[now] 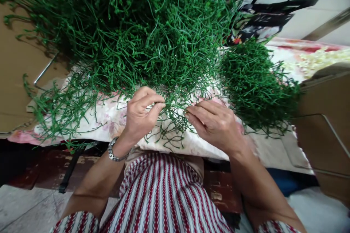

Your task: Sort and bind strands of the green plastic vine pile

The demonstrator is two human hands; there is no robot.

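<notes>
Both my hands meet over the front of a flowered cloth, with a thin green plastic stem stretched between them. My left hand, a metal watch band at its wrist, pinches one end between thumb and forefinger. The other end is in the closed fingertips of my right hand. Loose green stems lie on the cloth just below and between the hands. A large heap of green artificial stems rises directly behind them.
A smaller heap of stems sits at the right, beside a cardboard box. More sprigs spread at the left near brown cardboard. A black flowered bag stands at the back right, near pale yellow pieces.
</notes>
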